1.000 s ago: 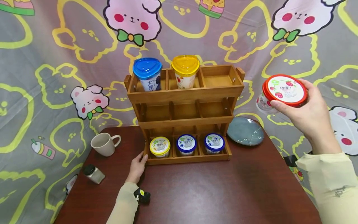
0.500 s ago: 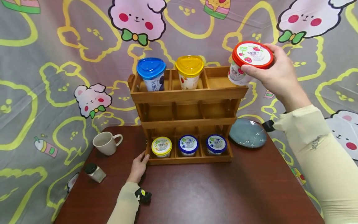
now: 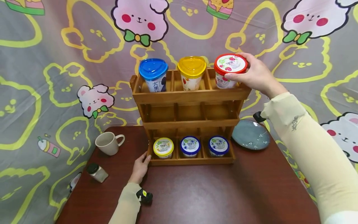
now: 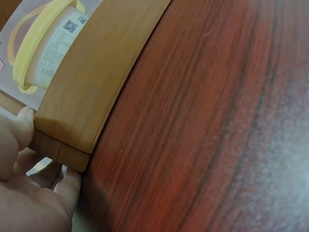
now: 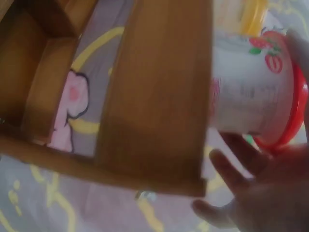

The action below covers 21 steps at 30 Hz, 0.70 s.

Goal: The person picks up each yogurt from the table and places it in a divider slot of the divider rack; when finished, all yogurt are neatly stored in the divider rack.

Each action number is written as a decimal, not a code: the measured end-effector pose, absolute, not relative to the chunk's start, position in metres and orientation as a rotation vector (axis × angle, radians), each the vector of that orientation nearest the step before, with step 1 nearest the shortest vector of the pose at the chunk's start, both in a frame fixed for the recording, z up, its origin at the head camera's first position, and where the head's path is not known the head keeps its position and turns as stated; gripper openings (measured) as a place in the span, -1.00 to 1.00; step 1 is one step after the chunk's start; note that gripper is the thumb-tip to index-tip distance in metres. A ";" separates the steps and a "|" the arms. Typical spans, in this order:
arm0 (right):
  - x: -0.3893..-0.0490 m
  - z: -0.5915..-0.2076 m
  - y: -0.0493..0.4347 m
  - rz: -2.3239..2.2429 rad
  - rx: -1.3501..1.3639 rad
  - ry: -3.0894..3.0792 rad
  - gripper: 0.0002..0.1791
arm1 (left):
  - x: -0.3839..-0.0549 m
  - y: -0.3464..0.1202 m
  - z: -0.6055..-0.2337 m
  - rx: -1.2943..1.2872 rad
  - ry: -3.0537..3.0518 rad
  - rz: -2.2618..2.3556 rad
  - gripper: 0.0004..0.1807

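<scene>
My right hand (image 3: 258, 74) grips a red-lidded pudding cup (image 3: 231, 64) with strawberries on its lid. It stands upright in the top right compartment of a three-tier wooden rack (image 3: 190, 98), its base hidden behind the front board. In the right wrist view the fingers (image 5: 231, 169) lie around the cup's side and red lid. My left hand (image 3: 139, 168) holds the rack's lower left corner, with the thumb (image 4: 23, 121) on the upper edge. Beside the red-lidded cup on the top tier are a yellow-lidded cup (image 3: 191, 71) and a blue-lidded cup (image 3: 153, 74).
The bottom tier holds a yellow-lidded tub (image 3: 163, 147) and two dark-blue-lidded tubs (image 3: 190, 145). A mug (image 3: 108, 143) and a black-capped jar (image 3: 98, 173) are on the left of the table (image 3: 193, 193). A grey-blue plate (image 3: 250, 135) lies at the right, near the patterned cloth backdrop.
My right hand has carried the red-lidded cup leftward from the right of the rack and lowered it into the top right compartment. The left hand stays on the corner.
</scene>
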State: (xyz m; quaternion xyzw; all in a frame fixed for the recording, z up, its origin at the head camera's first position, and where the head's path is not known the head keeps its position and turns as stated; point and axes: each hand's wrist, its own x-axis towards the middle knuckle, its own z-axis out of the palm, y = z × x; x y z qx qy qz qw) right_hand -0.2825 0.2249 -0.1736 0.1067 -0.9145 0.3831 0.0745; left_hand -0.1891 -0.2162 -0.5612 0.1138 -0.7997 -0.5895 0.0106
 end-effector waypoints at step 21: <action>-0.299 -0.211 0.235 1.070 0.179 -2.670 0.14 | -0.189 -0.213 -0.562 0.383 -2.496 -1.839 -0.42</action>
